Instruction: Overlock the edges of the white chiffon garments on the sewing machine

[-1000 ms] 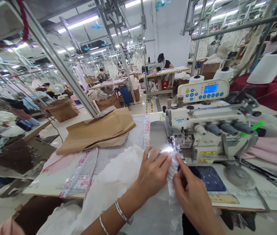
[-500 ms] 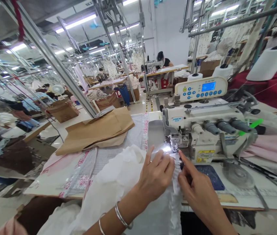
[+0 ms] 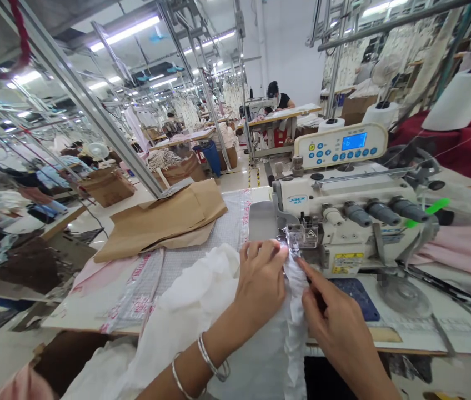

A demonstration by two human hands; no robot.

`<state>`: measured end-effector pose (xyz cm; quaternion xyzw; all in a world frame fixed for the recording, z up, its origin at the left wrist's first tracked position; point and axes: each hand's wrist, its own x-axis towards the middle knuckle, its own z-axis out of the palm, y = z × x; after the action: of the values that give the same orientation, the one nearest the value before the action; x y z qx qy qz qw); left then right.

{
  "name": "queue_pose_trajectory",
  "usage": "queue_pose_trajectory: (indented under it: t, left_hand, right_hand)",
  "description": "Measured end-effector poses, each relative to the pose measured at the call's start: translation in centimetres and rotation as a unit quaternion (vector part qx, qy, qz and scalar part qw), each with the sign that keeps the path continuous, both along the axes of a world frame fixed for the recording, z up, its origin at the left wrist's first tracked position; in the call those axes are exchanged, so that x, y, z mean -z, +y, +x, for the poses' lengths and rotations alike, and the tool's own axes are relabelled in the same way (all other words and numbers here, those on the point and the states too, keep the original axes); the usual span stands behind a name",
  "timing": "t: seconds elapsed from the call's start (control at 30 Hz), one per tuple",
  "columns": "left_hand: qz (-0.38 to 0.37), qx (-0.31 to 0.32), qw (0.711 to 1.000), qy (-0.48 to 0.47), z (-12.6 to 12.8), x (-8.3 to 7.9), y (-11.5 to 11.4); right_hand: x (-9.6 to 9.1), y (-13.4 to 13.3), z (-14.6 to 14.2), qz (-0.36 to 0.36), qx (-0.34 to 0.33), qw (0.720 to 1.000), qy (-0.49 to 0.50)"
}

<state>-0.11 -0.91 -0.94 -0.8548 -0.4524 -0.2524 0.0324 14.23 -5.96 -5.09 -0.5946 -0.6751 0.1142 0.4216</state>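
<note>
White fabric (image 3: 260,344) with a gathered edge (image 3: 295,311) runs up to the needle area of a white Jack overlock sewing machine (image 3: 344,216). My left hand (image 3: 260,278) lies over the cloth left of the presser foot, its fingers bent together and gripping the fabric by the gathers. On the other side, my right hand (image 3: 335,316) holds the gathered edge just below the foot, index finger stretched along it and the other fingers curled under. Its thumb is mostly hidden. The fabric's leading end is under the machine's clear guard (image 3: 305,236).
Brown paper (image 3: 164,222) lies on the plastic-covered table at left. A control panel (image 3: 341,145) tops the machine, with thread cones (image 3: 462,100) behind. A blue pad (image 3: 354,299) sits right of my right hand. One person (image 3: 279,97) sits at a machine farther back.
My left hand's fingers have drawn closer together and shifted slightly left and up. The gathered edge now reaches up to the presser foot. The right hand has barely moved.
</note>
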Motion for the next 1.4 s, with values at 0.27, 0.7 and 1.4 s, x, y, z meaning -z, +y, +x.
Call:
queue_pose_trajectory:
  t: [0.27,0.7,1.4]
  left_hand:
    - [-0.009,0.007,1.000,0.009,0.1,0.0,1.8]
    - [-0.206,-0.121,0.964,-0.115,-5.7,0.7,-1.3]
    - [-0.015,-0.093,0.993,-0.066,-4.3,-1.1,-0.3]
  right_hand:
    - [-0.1,0.1,-0.3,-0.062,0.042,0.992,0.107]
    - [2.5,-2.4,-2.0,-0.189,-0.054,0.886,0.419]
    - [2.2,-1.5,-1.3,-0.143,0.042,0.918,0.367]
